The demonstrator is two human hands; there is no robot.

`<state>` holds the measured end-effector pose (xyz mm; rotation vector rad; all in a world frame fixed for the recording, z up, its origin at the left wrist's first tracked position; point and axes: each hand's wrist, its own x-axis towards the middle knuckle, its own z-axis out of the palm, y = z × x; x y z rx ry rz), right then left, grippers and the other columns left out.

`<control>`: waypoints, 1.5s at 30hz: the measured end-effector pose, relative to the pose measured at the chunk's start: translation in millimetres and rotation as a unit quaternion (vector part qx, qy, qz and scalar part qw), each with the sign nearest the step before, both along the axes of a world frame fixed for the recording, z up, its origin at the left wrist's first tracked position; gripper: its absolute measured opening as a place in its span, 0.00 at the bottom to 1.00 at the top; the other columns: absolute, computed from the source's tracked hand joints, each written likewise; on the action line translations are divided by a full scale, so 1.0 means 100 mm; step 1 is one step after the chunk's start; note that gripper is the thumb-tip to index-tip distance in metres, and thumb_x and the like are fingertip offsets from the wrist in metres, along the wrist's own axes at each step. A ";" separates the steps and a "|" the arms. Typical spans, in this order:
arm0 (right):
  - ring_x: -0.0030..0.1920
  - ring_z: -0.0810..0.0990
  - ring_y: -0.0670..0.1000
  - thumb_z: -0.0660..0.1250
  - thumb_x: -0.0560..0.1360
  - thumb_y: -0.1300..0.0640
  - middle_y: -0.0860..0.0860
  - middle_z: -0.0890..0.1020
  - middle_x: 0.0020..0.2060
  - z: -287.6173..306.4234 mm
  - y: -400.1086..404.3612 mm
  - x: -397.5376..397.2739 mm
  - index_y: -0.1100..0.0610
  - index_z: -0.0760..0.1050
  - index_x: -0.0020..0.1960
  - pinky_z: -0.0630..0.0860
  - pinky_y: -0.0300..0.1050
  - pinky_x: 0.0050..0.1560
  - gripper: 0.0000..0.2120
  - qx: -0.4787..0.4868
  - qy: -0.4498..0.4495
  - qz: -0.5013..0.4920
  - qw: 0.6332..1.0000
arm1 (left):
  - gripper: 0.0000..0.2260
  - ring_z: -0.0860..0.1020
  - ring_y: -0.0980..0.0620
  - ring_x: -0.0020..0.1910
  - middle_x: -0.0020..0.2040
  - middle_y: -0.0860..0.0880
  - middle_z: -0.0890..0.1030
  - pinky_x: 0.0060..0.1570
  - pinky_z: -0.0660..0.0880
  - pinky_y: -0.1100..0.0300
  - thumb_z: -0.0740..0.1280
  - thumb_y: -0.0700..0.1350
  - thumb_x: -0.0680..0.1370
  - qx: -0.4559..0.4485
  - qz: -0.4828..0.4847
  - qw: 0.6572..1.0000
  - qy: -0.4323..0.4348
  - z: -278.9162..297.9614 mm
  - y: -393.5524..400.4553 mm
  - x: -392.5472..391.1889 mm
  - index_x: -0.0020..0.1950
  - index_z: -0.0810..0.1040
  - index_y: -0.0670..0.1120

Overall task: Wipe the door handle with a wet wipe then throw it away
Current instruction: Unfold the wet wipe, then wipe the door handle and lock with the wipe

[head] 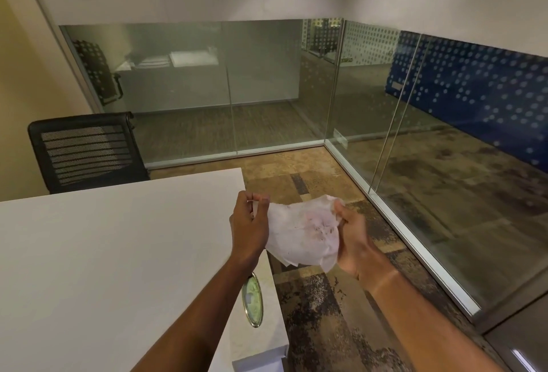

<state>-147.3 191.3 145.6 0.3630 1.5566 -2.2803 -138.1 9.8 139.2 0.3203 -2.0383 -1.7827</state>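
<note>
A white wet wipe (302, 231) with dark smudges is stretched out between both hands, above the corner of a white table. My left hand (249, 223) pinches its left edge with fingers closed. My right hand (351, 233) grips its right edge, thumb on top. No door handle shows in the head view, and no bin either.
The white table (103, 253) fills the lower left, with a white box with an oval opening (253, 303) at its right edge. A black mesh chair (86, 150) stands behind the table. Glass partition walls (267, 90) enclose the patterned carpet (326, 312) ahead and to the right.
</note>
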 end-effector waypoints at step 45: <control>0.38 0.78 0.47 0.60 0.82 0.56 0.47 0.79 0.35 0.19 5.21 1.40 0.55 0.78 0.45 0.75 0.35 0.36 0.11 0.255 0.158 -0.533 0.791 | 0.35 0.44 0.47 0.81 0.81 0.43 0.45 0.78 0.39 0.54 0.54 0.57 0.79 -0.457 -0.384 0.724 0.344 0.31 5.88 -0.30 0.81 0.45 0.43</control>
